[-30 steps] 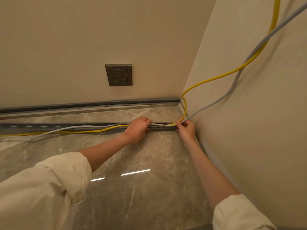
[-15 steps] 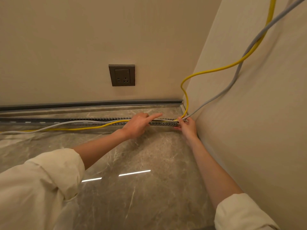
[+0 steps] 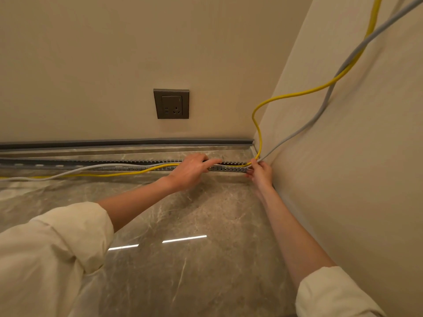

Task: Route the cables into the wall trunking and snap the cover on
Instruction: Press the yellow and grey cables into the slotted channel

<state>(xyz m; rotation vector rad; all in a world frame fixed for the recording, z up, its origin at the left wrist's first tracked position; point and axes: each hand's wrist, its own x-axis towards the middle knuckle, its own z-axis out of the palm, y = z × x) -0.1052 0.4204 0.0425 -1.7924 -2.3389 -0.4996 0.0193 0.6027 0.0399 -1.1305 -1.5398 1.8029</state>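
Marble floor (image 3: 183,225), slotted trunking (image 3: 229,169) by the corner. Left hand (image 3: 190,170) open, finger pressing cables into trunking. Right hand (image 3: 261,173) pinching yellow cable (image 3: 257,124) and grey cable (image 3: 320,115).

I see a slotted grey trunking channel (image 3: 229,168) lying open on the marble floor (image 3: 183,225), reaching the corner. My left hand (image 3: 191,171) presses a straight forefinger onto it. My right hand (image 3: 261,173) pinches the yellow cable (image 3: 257,129) and grey cable (image 3: 320,115) at its corner end.
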